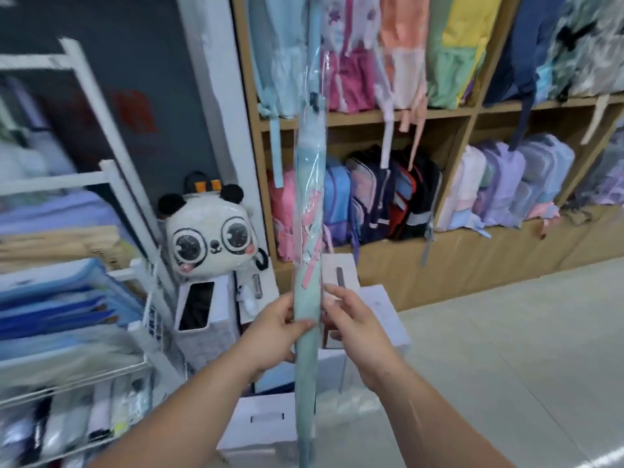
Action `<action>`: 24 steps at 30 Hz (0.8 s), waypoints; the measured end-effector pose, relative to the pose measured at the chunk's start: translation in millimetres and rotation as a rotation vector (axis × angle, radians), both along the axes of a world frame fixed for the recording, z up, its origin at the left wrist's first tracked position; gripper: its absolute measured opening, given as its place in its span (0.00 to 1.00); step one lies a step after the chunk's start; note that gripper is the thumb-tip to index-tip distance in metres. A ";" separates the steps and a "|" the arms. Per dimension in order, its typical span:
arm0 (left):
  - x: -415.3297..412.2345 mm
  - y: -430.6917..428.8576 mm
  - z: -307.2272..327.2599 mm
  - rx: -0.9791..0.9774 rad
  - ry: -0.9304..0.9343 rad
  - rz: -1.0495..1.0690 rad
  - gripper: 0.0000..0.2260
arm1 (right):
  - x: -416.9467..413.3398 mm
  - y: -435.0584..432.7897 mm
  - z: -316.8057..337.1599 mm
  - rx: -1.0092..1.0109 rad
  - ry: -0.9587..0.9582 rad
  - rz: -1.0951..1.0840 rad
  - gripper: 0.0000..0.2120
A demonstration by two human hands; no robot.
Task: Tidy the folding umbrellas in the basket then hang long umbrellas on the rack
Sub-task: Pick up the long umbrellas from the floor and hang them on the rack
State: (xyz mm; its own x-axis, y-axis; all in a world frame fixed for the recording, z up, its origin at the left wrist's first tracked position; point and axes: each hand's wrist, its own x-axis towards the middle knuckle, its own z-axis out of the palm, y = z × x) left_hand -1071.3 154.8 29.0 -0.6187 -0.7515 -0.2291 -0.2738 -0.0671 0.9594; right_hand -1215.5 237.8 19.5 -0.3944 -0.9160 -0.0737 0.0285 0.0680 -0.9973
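Observation:
A long mint-green umbrella (309, 197) in a clear plastic sleeve stands nearly upright in front of me, its light blue handle end reaching past the top edge of the view. My left hand (275, 327) grips its lower shaft, thumb across the front. My right hand (351, 327) holds the same stretch from the right side, fingers curled behind it. The umbrella's lower tip runs out of view at the bottom. No basket or hanging rack shows clearly.
A white wire shelf (101, 184) with folders and packs stands at the left. A panda backpack (209, 234) sits on white boxes (378, 315). Wooden shelves (472, 113) full of backpacks fill the back. Bare pale floor (506, 349) lies to the right.

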 end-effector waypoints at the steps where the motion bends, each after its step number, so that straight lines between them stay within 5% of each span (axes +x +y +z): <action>1: 5.0 -5.8 9.5 -0.005 0.013 0.038 0.15 | 5.1 -2.7 0.9 -0.003 0.008 0.033 0.12; 9: 60.1 -59.8 98.4 -0.104 0.168 0.245 0.09 | 60.5 -43.7 32.5 -0.028 0.086 0.300 0.14; 15: 106.7 -112.8 151.6 -0.216 0.244 0.327 0.06 | 116.2 -111.7 66.7 -0.155 0.228 0.256 0.11; 22: 193.8 -192.0 194.2 -0.513 0.265 0.292 0.28 | 214.6 -200.1 119.4 -0.301 0.255 0.150 0.09; 24: 221.3 -216.8 203.4 -0.545 0.233 0.303 0.27 | 247.5 -225.5 130.6 -0.313 0.276 0.145 0.10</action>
